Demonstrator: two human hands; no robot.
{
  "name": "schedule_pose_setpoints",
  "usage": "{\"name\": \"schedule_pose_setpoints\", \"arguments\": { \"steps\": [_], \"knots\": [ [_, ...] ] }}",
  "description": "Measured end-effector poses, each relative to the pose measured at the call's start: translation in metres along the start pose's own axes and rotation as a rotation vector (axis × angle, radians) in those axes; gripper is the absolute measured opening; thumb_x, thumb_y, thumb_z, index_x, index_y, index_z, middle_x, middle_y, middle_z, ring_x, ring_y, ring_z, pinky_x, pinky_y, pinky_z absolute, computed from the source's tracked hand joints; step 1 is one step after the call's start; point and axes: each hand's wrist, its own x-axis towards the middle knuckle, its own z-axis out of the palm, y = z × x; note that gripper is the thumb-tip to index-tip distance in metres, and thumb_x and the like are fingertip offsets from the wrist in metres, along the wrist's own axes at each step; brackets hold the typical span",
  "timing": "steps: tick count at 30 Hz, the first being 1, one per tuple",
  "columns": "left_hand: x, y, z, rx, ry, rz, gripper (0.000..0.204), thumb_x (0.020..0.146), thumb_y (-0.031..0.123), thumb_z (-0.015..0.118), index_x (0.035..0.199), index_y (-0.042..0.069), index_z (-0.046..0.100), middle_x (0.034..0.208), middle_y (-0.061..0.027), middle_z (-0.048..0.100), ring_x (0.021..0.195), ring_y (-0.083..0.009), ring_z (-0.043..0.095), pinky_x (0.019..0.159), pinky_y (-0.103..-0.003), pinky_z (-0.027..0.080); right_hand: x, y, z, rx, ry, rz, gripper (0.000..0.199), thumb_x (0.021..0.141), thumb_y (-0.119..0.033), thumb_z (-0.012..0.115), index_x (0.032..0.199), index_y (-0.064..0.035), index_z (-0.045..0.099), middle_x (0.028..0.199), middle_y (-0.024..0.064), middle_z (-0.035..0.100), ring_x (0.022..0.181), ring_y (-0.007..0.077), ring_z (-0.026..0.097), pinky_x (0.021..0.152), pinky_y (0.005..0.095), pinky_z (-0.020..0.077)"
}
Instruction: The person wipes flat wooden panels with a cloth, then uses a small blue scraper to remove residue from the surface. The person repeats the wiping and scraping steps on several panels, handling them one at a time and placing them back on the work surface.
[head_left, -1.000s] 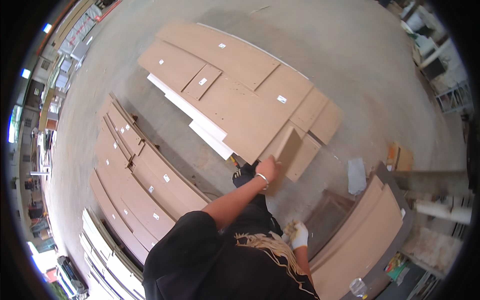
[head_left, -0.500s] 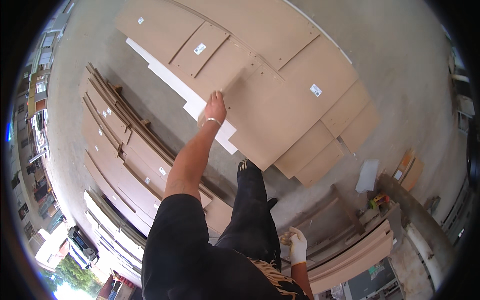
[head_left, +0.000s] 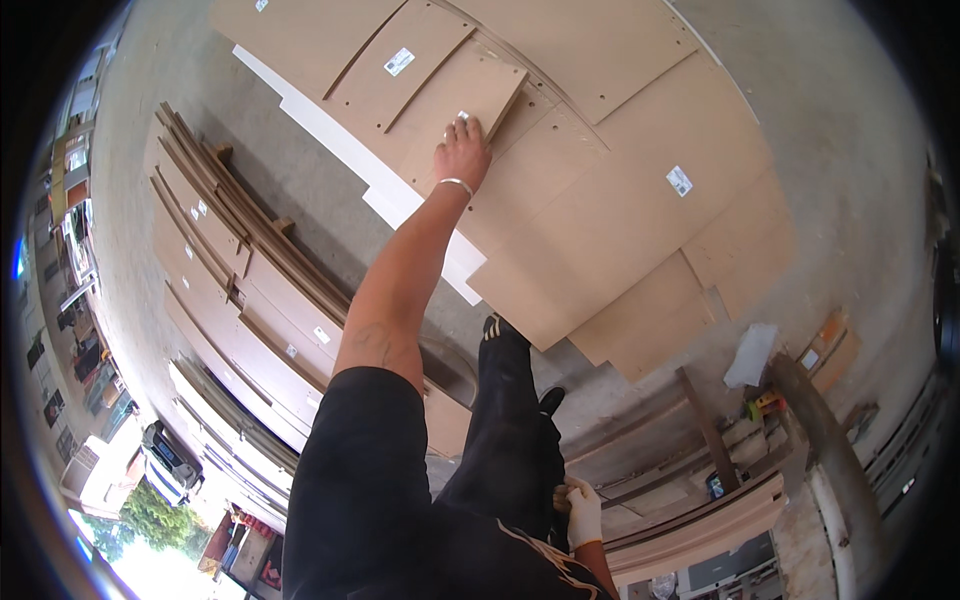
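Note:
My bare left hand [head_left: 462, 156], with a light bracelet at the wrist, grips a small brown board [head_left: 482, 92] at its right edge. The fingers lie on top, close to a small white label; the thumb is hidden. That board sits slightly raised over a wide stack of brown panels [head_left: 620, 235], beside another labelled board [head_left: 425, 50]. My right hand [head_left: 582, 512], in a white glove, is low by my black trouser leg. Its fingers are curled, and what they may hold cannot be made out.
A second stack of long brown boards [head_left: 270, 300] lies to the left, with white panels [head_left: 225, 440] nearer me. Pinkish boards [head_left: 700, 530] and a thick pipe [head_left: 825, 440] are at lower right. My shoe [head_left: 495, 328] touches close to the big stack's corner.
My left hand has moved forward and right with the small board, which now lies flatter across the stack. My right hand has dropped down and in toward my leg. The view has shifted slightly.

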Motion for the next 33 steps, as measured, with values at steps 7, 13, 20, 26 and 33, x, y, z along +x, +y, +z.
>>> {"name": "schedule_pose_setpoints", "arguments": {
  "steps": [7,13,20,26,33],
  "knots": [
    [0.033,-0.020,0.006,-0.065,-0.162,0.082,0.081,0.097,0.053,0.069,0.166,0.024,0.037,0.175,-0.0125,0.027,0.163,-0.0351,0.022,0.129,-0.056,0.023,0.015,-0.012,0.016,-0.134,-0.021,-0.060,0.032,0.105,-0.008,0.054,0.132,0.0012,0.069,0.106,0.0069,0.070,0.086,0.0154,0.065,0.075,0.0300,0.0566],
    [0.059,-0.085,-0.001,0.054,-0.200,-0.061,0.108,0.083,0.065,0.079,0.170,0.040,0.020,0.180,-0.0144,0.008,0.164,-0.0466,0.000,0.127,-0.070,0.005,0.021,-0.037,0.027,-0.074,0.014,-0.007,0.032,0.106,-0.009,0.054,0.133,-0.0007,0.069,0.108,0.0058,0.070,0.089,0.0144,0.066,0.078,0.0307,0.0562],
    [0.096,-0.139,0.004,0.111,-0.171,-0.043,0.098,0.086,0.069,0.074,0.168,0.046,0.024,0.180,-0.0155,0.004,0.164,-0.0461,-0.001,0.129,-0.065,0.007,0.027,-0.048,0.025,-0.072,-0.015,0.040,0.035,0.103,-0.008,0.054,0.135,0.0006,0.066,0.109,0.0058,0.071,0.092,0.0155,0.068,0.079,0.0307,0.0560],
    [0.082,-0.144,0.029,0.015,-0.087,-0.022,0.076,0.101,0.067,0.054,0.168,0.047,0.024,0.179,-0.0209,0.005,0.163,-0.0501,0.001,0.128,-0.068,0.010,0.036,-0.050,0.035,-0.130,-0.037,0.062,0.031,0.108,-0.008,0.052,0.134,-0.0005,0.067,0.110,0.0085,0.072,0.094,0.0170,0.068,0.081,0.0320,0.0574],
    [0.025,-0.075,0.043,0.040,-0.057,-0.249,0.067,0.108,0.060,0.041,0.169,0.042,0.022,0.176,-0.0270,0.010,0.161,-0.0541,0.010,0.124,-0.071,0.014,0.048,-0.056,0.049,-0.127,-0.111,0.057,0.032,0.108,-0.011,0.052,0.135,0.0014,0.065,0.111,0.0112,0.071,0.094,0.0214,0.071,0.083,0.0371,0.0603]
  ]
}}
